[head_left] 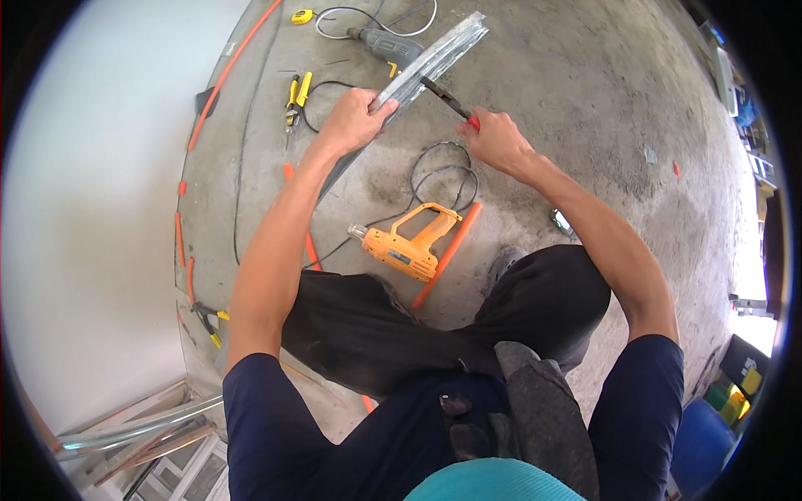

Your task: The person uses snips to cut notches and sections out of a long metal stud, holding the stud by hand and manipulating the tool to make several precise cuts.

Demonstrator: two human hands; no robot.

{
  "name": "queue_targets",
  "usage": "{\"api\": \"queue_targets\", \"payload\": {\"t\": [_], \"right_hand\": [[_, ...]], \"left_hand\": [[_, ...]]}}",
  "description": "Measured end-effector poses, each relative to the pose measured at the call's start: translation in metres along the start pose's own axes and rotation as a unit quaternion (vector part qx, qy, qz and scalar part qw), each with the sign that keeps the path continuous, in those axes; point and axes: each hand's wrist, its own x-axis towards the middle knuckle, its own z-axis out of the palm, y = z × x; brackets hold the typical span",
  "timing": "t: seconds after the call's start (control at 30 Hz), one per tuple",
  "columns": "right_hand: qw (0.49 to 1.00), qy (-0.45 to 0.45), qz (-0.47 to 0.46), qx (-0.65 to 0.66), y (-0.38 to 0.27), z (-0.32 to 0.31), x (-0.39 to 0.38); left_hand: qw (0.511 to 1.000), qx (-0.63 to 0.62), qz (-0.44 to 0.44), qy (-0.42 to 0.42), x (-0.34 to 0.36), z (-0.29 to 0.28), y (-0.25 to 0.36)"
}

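My left hand (355,121) is closed around a long galvanized metal channel (436,60), which slants from the upper middle down toward my left knee. In my right hand (497,144) is a pair of pliers (447,96) with red grips. The dark jaws of the pliers meet the channel's right edge, a little beyond my left hand. Whether they bite the metal, I cannot tell. Part of the channel passes behind my left hand and forearm.
On the concrete floor lie a yellow heat gun (401,253) beside an orange tube (451,250), a grey drill (386,46), yellow-handled snips (297,100) and a tape measure (302,17). Black cords loop between them. A white wall (100,209) rises at the left.
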Motion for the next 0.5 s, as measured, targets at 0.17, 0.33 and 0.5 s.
{"api": "queue_targets", "payload": {"t": [0.17,0.33,0.5], "right_hand": [[1.000,-0.002,-0.005,0.005,-0.003,-0.001,0.001],[0.999,-0.026,0.030,0.014,-0.013,0.008,0.000],[0.997,-0.063,0.036,-0.024,-0.018,0.010,-0.002]], "left_hand": [[0.988,0.116,0.070,0.069,0.000,0.010,0.000],[0.986,0.127,0.065,0.089,-0.005,0.020,0.008],[0.977,0.186,0.045,0.099,-0.009,0.027,0.014]]}}
